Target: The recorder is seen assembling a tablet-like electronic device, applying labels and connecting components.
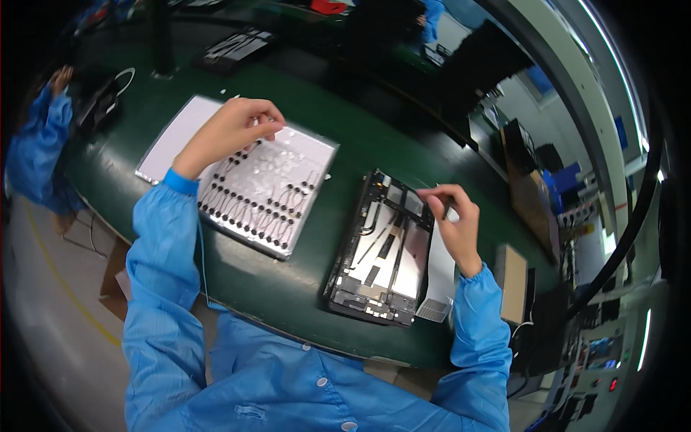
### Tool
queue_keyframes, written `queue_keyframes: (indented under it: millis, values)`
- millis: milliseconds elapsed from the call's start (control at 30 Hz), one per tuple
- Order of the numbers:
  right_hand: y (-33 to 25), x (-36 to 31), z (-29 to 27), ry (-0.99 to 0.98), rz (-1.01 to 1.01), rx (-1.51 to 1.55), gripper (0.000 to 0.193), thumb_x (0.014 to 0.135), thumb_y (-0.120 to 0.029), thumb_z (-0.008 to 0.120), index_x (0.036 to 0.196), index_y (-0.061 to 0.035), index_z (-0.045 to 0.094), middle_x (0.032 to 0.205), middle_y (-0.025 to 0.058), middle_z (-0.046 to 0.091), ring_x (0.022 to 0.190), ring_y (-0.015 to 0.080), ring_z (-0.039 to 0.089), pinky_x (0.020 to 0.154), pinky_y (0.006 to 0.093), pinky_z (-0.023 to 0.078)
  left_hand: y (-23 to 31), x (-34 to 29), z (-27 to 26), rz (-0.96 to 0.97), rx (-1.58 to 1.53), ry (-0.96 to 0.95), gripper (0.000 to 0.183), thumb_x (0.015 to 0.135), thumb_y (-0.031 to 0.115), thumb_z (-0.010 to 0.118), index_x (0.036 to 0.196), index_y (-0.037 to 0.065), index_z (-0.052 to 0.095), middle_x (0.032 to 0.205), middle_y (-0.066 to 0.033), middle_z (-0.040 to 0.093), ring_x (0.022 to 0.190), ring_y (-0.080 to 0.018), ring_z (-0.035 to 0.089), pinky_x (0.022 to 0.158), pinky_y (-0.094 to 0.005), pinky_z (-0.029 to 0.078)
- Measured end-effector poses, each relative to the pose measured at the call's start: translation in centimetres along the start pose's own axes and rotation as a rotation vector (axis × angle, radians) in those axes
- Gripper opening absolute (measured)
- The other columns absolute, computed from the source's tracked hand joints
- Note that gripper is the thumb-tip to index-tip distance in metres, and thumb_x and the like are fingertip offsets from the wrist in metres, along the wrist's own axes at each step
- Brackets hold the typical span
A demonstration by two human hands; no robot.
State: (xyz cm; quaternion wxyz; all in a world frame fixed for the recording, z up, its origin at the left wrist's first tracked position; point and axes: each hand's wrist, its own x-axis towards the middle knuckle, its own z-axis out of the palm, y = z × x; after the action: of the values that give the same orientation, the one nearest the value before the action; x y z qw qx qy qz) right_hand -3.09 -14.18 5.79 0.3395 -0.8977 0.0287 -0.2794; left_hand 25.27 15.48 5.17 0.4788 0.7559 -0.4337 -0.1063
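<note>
My left hand hovers over the far part of a white tray. Its thumb and fingertips are pinched together, and anything between them is too small to make out. Rows of small round black parts with thin leads lie on the tray, beside a scatter of clear bits. To the right lies an opened tablet-like device, its silver inside, dark strips and boards exposed. My right hand is at its far right corner, thumb and fingers closed together; what they hold, if anything, I cannot make out.
A pale sheet lies at the tray's left. A silvery sheet rests right of the device. Another opened device is farther back on the green table. A person in blue sleeves is at the far left.
</note>
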Motion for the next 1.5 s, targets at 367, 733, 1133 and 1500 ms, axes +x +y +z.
queue_keyframes:
  millis: [367,733,1133,1500]
  values:
    - [-5.5,9.6,16.6,-0.402,-0.315,-0.106,0.016,0.085,-0.015,0.075,0.098,-0.0100,0.068,0.083,0.0089,0.068,0.078,0.0268,0.067,0.069,0.0354,0.051,-6.7,0.3,1.0,0.149,0.429,0.466,0.019,0.097,0.021,0.056,0.099,0.011,0.071,0.084,-0.0128,0.072,0.079,-0.0365,0.068,0.069,-0.0463,0.053]
    - [-5.1,9.4,19.1,-0.249,-0.063,0.138,0.021,0.087,-0.002,0.073,0.100,0.0004,0.057,0.084,0.0081,0.064,0.075,0.0163,0.060,0.070,0.0308,0.049,-4.3,-0.1,0.0,0.176,-0.069,-0.162,0.018,0.089,0.021,0.071,0.097,0.006,0.074,0.082,-0.0054,0.071,0.072,-0.0152,0.062,0.069,-0.0288,0.050]
    - [-2.2,8.8,18.5,-0.106,0.133,0.721,0.020,0.094,0.003,0.065,0.105,-0.0029,0.049,0.097,0.0042,0.060,0.093,0.0092,0.059,0.084,0.0226,0.048,-2.8,-0.1,2.2,0.269,-0.133,-0.013,0.017,0.083,0.015,0.080,0.091,0.003,0.070,0.081,-0.0072,0.073,0.070,-0.0159,0.070,0.068,-0.0278,0.055]
    - [-3.7,8.9,17.7,0.036,0.079,0.662,0.021,0.095,0.001,0.066,0.106,-0.0049,0.050,0.099,0.0050,0.062,0.091,0.0087,0.057,0.084,0.0227,0.045,-0.7,-0.8,2.5,0.266,-0.041,0.150,0.017,0.091,0.018,0.072,0.099,0.007,0.063,0.078,-0.0068,0.071,0.063,-0.0196,0.068,0.059,-0.0310,0.051]
